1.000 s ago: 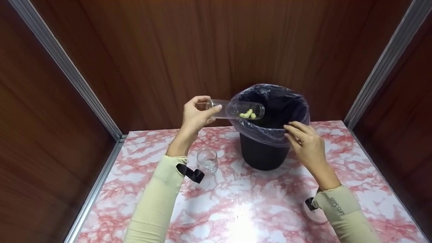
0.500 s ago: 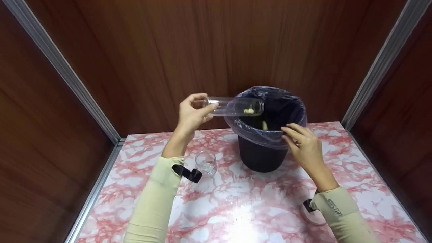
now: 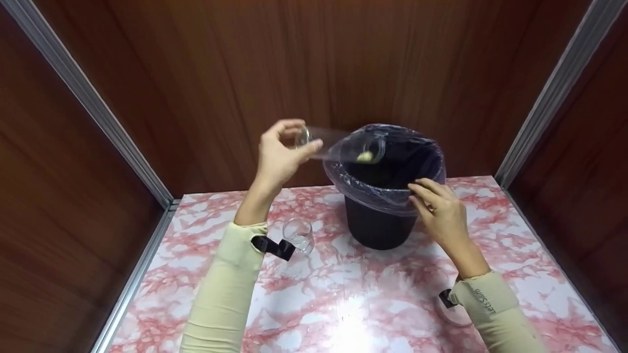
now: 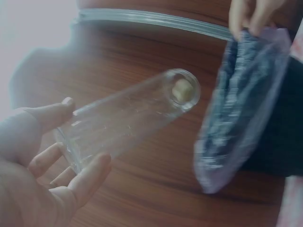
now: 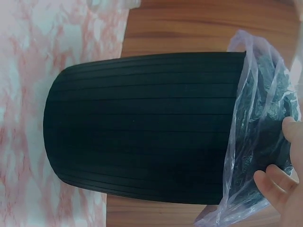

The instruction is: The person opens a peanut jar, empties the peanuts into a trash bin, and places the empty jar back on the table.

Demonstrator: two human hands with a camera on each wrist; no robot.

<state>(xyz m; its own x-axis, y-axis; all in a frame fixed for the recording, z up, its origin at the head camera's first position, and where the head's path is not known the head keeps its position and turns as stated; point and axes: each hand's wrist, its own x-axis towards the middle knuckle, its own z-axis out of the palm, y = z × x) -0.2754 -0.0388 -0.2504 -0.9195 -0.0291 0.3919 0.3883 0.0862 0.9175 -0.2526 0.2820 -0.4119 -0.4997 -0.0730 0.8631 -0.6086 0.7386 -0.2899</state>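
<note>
My left hand (image 3: 278, 156) grips a clear cylindrical jar (image 4: 128, 118) round its base end. The jar lies tipped on its side, mouth over the bin opening, blurred in the head view. A pale yellow piece (image 4: 182, 90) sits inside near the mouth. Below it stands a black bin (image 3: 380, 225) with a translucent purple liner (image 3: 365, 193) folded over its rim. With thumb and fingertips, my right hand (image 3: 441, 211) pinches the liner at the near right rim. In the right wrist view, those fingers meet the plastic liner (image 5: 255, 123).
An upright clear glass (image 3: 299, 235) stands on the red-and-white marbled table (image 3: 324, 289), by the left wrist. A clear round object (image 3: 456, 316) is partly hidden under the right wrist. Brown wood-look panels (image 3: 221, 88) enclose the table at the back and sides.
My left hand has risen a little, tilting the jar's mouth further down. Yellow pieces have slid out into the bin, leaving fewer in the jar. The right hand keeps its hold on the liner.
</note>
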